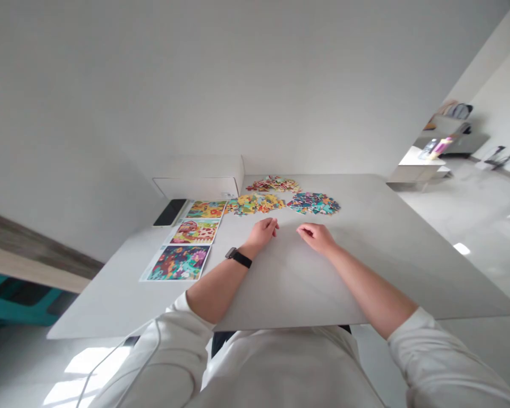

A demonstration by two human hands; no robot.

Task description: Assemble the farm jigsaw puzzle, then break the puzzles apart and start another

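Note:
My left hand rests on the table in a loose fist, a black watch on its wrist. Nothing shows between its fingers. A short way to the right lies my right hand, its fingers curled in and no object visible in them. Just beyond my left hand is a heap of yellow and orange puzzle pieces. Past my right hand sits a heap of dark blue and purple puzzle pieces. Farther back, a heap of red and cream puzzle pieces lies near the wall. Neither hand touches the heaps.
Left of my hands, three picture sheets lie in a column: a yellow one, a farm scene and a dark, colourful one. A phone lies beside them. Behind stands a white box against the wall. The grey table ends near my body.

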